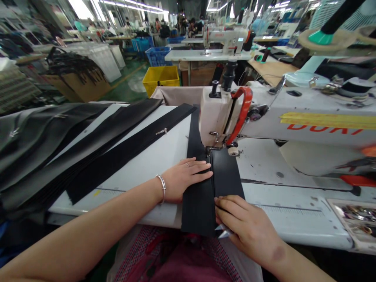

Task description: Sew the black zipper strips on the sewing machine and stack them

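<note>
Under the needle of a white sewing machine [216, 117] lie two black panels side by side, the left panel [198, 207] and the right panel [227, 172], with a narrow dark seam line between them. My left hand [188, 176] rests flat on the left panel, fingers stretched toward the presser foot [208, 152]. Lower down, my right hand [245, 221] is closed at the near edge of the right panel, thumb and forefinger by the seam line. Two pointed silver blades of thread snips [223, 232] stick out beneath its fingers; their handle is hidden in the palm.
A black strip with a zipper pull [161, 132] lies left of the machine, beside a pile of black pieces [82, 145]. At the right edge sits a tray of small metal parts [357, 219]. Beyond the table stand a yellow crate [161, 76] and another sewing machine [225, 39].
</note>
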A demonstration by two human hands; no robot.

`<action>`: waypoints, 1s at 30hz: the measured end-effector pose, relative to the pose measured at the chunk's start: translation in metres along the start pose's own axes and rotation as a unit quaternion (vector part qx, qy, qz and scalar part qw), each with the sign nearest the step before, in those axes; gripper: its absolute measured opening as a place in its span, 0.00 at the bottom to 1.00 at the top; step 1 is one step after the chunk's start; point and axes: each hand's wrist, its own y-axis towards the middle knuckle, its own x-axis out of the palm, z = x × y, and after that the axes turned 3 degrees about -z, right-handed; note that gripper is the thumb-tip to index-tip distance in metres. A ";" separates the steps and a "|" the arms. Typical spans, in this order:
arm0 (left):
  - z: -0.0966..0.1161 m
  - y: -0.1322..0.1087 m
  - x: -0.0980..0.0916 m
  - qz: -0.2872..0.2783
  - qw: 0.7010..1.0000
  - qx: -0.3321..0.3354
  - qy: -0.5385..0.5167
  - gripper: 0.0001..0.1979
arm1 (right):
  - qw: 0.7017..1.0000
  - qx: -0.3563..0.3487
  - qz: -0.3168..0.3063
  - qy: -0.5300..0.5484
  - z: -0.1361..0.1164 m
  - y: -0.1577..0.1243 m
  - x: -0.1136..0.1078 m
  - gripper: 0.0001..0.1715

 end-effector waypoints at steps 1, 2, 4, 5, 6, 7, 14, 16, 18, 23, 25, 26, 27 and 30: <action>0.000 0.000 0.001 0.000 1.000 0.001 -0.001 0.46 | 1.000 0.001 0.002 0.002 0.001 0.000 0.000 0.15; -0.001 0.000 0.001 0.001 1.000 0.001 -0.003 0.46 | 1.000 0.001 0.003 0.003 0.001 0.001 0.000 0.15; -0.001 0.000 0.003 0.004 1.000 0.000 -0.007 0.46 | 1.000 0.001 0.004 0.005 0.002 0.001 0.001 0.17; -0.001 0.000 0.003 0.007 1.000 0.000 -0.011 0.46 | 1.000 0.000 0.005 0.005 0.002 0.001 0.001 0.17; -0.001 0.001 0.003 0.009 1.000 0.000 -0.015 0.47 | 1.000 0.000 0.006 0.006 0.003 0.001 0.002 0.18; -0.001 0.001 0.004 0.010 1.000 0.000 -0.019 0.47 | 1.000 0.001 0.006 0.007 0.003 0.000 0.002 0.18; -0.001 0.000 0.004 0.019 1.000 0.006 -0.017 0.46 | 1.000 0.014 0.006 0.014 0.010 0.003 0.003 0.22; 0.000 0.000 0.005 0.040 0.999 0.004 -0.017 0.38 | 1.000 0.016 0.005 0.010 0.013 0.006 0.002 0.23; 0.001 0.000 0.007 0.060 0.998 -0.002 -0.015 0.32 | 1.000 0.025 -0.003 0.001 0.016 0.010 0.000 0.22; 0.001 0.003 0.010 0.081 0.997 0.005 0.005 0.25 | 0.998 0.046 -0.020 -0.030 0.024 0.022 -0.004 0.20; 0.000 0.004 0.011 0.081 0.997 0.013 0.012 0.22 | 0.998 0.045 -0.017 -0.035 0.027 0.028 -0.005 0.19; 0.000 0.004 0.011 0.083 0.996 0.015 0.013 0.21 | 0.998 0.045 -0.013 -0.037 0.029 0.030 -0.006 0.18; -0.001 0.003 0.011 0.087 0.996 0.015 0.012 0.21 | 0.998 0.045 -0.008 -0.041 0.031 0.033 -0.006 0.18; -0.001 0.002 0.012 0.103 0.994 0.020 -0.004 0.20 | 0.997 0.049 0.001 -0.052 0.037 0.038 -0.007 0.16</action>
